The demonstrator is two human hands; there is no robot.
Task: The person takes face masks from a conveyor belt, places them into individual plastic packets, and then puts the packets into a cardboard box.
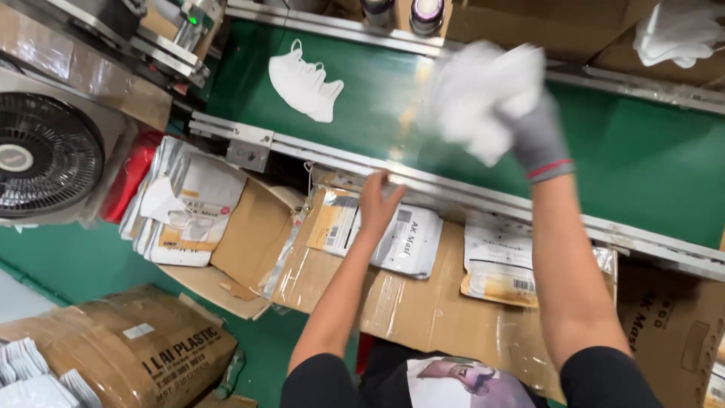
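My right hand [538, 140], in a grey glove, is raised over the green conveyor belt [642, 162] and grips a blurred bunch of white face masks [479, 94]. My bare left hand [377, 204] reaches down with its fingers apart. It touches a white and silver flat pouch [411, 242] that lies on a cardboard surface [430, 310] just below the belt's metal rail [423, 181]. A single white face mask [304, 83] lies on the belt to the left, apart from both hands.
A stack of flat pouches [185, 204] lies at the left and another pouch [498, 264] at the right of the cardboard. A black fan [45, 155] stands at far left. Below left is a brown box [128, 351] with white masks [26, 374] beside it.
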